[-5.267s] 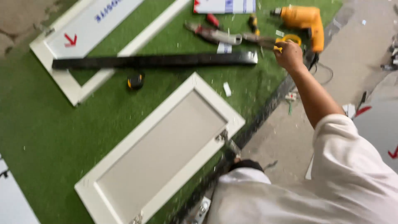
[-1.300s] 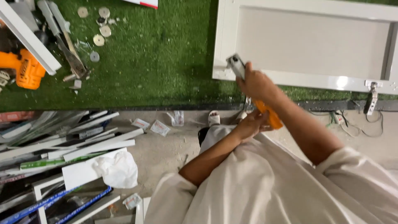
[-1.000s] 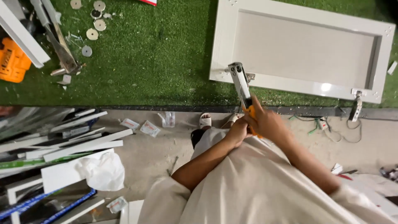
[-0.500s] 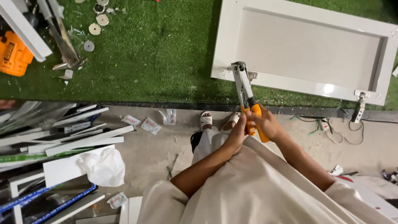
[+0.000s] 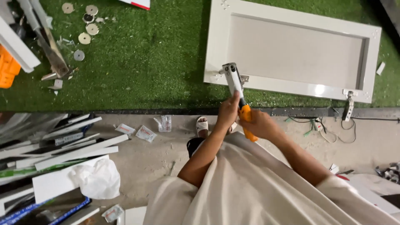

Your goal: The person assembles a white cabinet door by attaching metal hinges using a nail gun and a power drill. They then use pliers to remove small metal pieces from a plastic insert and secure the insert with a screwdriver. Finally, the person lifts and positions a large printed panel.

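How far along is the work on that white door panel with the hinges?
One hinge already sits at the white panel's right corner. Both hands, left and right, hold the orange-handled tool at the left hinge bracket. Whether that bracket is fully fixed cannot be told.

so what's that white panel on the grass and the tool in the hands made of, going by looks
White framed panel: looks like painted or laminated board, possibly metal; it is smooth and semi-glossy, with a bright glare spot on its lower rail. Tool: the head and shaft look like bare grey metal with a dull sheen; the orange grip, held by the right hand and left hand, is probably plastic or rubber.
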